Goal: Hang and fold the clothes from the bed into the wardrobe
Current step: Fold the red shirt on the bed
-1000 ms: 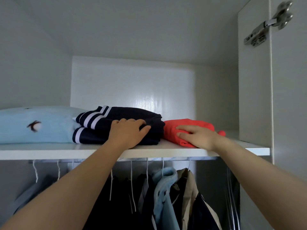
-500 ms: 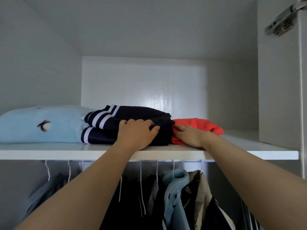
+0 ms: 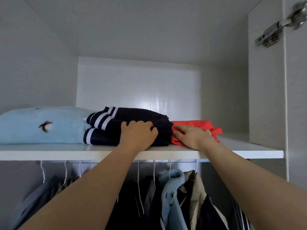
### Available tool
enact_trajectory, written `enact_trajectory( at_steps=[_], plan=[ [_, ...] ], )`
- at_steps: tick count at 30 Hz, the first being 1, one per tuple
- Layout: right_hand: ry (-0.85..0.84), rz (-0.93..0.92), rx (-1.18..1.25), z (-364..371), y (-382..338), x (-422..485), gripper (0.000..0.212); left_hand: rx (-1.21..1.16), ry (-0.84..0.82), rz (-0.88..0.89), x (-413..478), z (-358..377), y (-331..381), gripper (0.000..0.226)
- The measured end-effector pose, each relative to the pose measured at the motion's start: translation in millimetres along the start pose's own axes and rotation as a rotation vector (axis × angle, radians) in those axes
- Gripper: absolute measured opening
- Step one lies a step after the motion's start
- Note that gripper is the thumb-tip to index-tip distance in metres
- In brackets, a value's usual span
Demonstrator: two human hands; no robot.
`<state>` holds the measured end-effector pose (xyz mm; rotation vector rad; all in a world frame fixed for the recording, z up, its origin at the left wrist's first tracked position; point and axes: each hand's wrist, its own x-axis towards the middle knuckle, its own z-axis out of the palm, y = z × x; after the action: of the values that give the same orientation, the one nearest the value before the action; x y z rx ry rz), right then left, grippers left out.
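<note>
Top shelf (image 3: 245,147) of the wardrobe (image 3: 137,87): three folded pieces in one row near the front edge. At 9 o'clock of the row, a light blue garment (image 3: 41,128) with a small dark mark on its front. Touching it at its 3 o'clock, a dark blue garment (image 3: 132,113) with white stripes, folded in thick layers. Again at 3 o'clock and touching, a red garment (image 3: 199,123), lower and more crumpled.

Left hand (image 3: 137,135) placed on the front of the dark blue garment, fingers curled over the upper fold and gripping the cloth, thumb pointing toward 3 o'clock. Right hand (image 3: 192,136) lying flat on the red garment, fingers straight and close together, pointing toward 10 o'clock, tips just beside the dark blue garment. Both forearms bare, reaching up from 6 o'clock over the shelf edge.

Below the shelf, at 6 o'clock, white hangers (image 3: 154,169) in a line, carrying dark clothes (image 3: 132,205), a light blue jacket (image 3: 171,188) and, at its 3 o'clock, a beige jacket (image 3: 194,185). At 2 o'clock, high up, a metal hinge (image 3: 269,35) on the open door (image 3: 297,113).
</note>
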<state>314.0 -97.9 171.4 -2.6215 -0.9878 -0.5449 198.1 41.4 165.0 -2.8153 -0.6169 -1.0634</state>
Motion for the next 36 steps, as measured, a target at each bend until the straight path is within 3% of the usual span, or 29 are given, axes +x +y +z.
enact_trajectory(
  at_steps=[11,15,18,21,25,36],
  plan=[
    [0.116,0.067,0.028,9,-20,-56,0.041,-0.029,0.086,0.023,-24,0,2,0.043],
    [0.062,0.028,0.029,13,-24,-87,0.046,-0.012,0.09,0.044,-61,7,5,0.045],
    [-0.038,0.022,0.126,14,-27,-125,0.052,0.008,-0.009,0.054,-96,0,6,0.048],
    [-0.109,0.044,0.22,17,-25,-169,0.053,-0.173,-0.1,0.018,-135,-12,11,0.051],
    [-0.162,0.064,0.249,8,-17,-239,0.053,-0.228,-0.031,0.002,-203,-37,16,0.048],
    [-0.049,-0.01,0.34,-27,-48,-371,0.049,-0.212,-0.004,-0.085,-345,-118,15,0.047]
  ],
)
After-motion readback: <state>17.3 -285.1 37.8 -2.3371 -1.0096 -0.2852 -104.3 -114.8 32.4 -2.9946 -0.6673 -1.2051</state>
